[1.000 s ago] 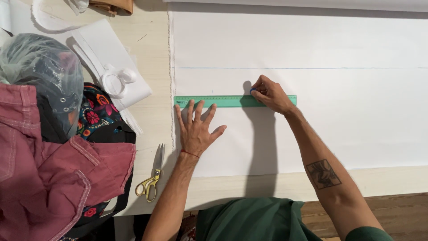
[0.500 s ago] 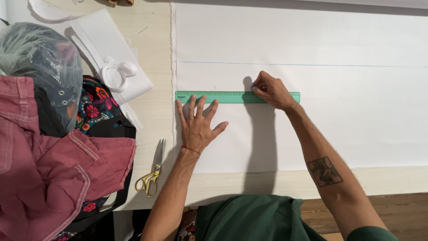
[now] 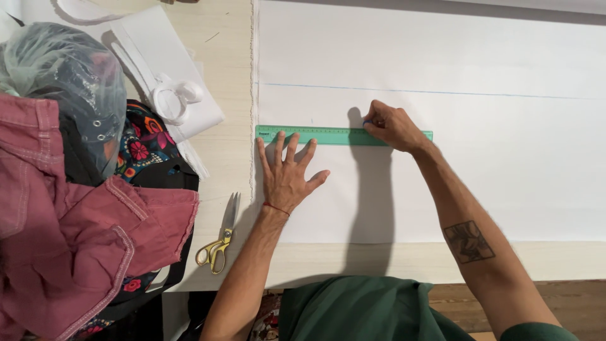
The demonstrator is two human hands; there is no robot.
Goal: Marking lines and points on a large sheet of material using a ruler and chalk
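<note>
Pale wood counter (image 3: 233, 95) carries a wide sheet of white fabric (image 3: 480, 170) spread flat across most of the view, its frayed left edge running down the counter. On that fabric lies a green ruler (image 3: 328, 135), set level and parallel to a thin blue line (image 3: 480, 94) drawn further up the cloth. The left hand (image 3: 285, 173) rests open, palm down, fingers spread, with the fingertips pressing on the ruler's lower edge near its left end. The right hand (image 3: 391, 125) is curled closed over the ruler towards its right end, pinching something small and blue at the ruler's top edge; what it is cannot be made out.

Just left of the fabric, near the counter's front edge, lie scissors with yellow handles (image 3: 218, 243), blades pointing away from the person. Further left a heap of pink garment (image 3: 69, 240) covers a dark floral-patterned cloth (image 3: 142, 148), with a clear plastic bag (image 3: 60, 69) on top. Beyond them sit white paper pieces (image 3: 158, 57) and a roll of white tape (image 3: 173, 96).
</note>
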